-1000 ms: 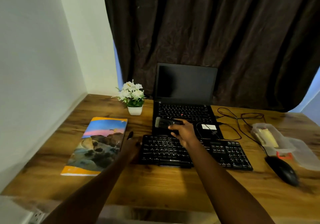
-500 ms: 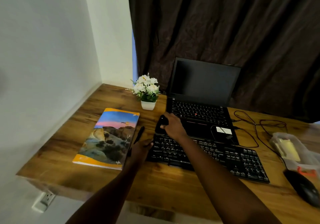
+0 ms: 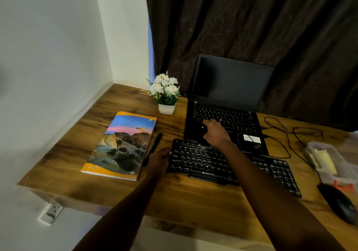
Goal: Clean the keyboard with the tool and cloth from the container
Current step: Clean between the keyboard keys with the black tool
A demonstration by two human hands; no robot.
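Lower left of frame: a wall outlet below the desk edge. Centre left on the wooden desk: a notebook with a landscape cover, a black pen just beside its right edge, and a potted white flower behind them. Left hand rests at the left end of the black Zebronics keyboard, fingers loosely curled against its edge and apparently bracing it; whether they also touch the pen cannot be told. Right hand sits at the keyboard's upper-left rows, over the front of the open laptop; fingers are wrapped closed around a dark cleaning tool, index finger extended toward the laptop keys, tool's lower end on or just above the keyboard's top row. Judgement: brushing is under way at the upper-left keys. Risks: the tool or knuckles could drag onto the laptop keys directly behind; a hard stroke could slide the keyboard if the left hand's brace is light; the cable looped on the laptop's palm rest could snag as the hand travels rightward. Right of frame: the clear container with the yellow cloth inside, and a black mouse in front of it.
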